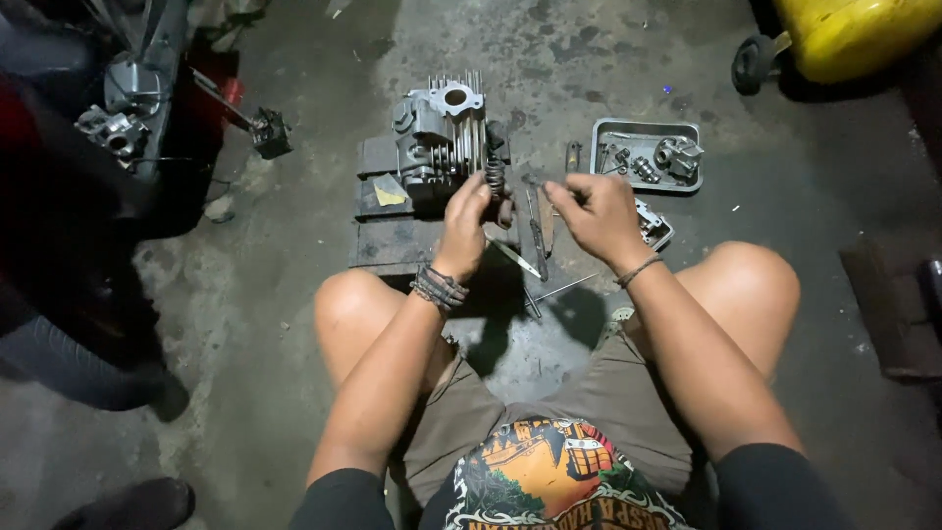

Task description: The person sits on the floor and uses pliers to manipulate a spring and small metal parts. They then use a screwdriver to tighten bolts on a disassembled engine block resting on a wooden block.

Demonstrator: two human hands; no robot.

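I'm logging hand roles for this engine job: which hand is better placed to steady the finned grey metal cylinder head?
Left. The left hand is already at the finned grey metal cylinder head, by its coil spring. The right hand hovers apart, nearer the grey metal parts tray.

Between the person's knees the concrete floor (294, 147) is crowded by the finned cylinder head (442, 137) on its dark block (378, 245), loose tools (538, 236) and a metal tray (643, 128) at right, while open floor lies left toward the motorcycle (118, 118).
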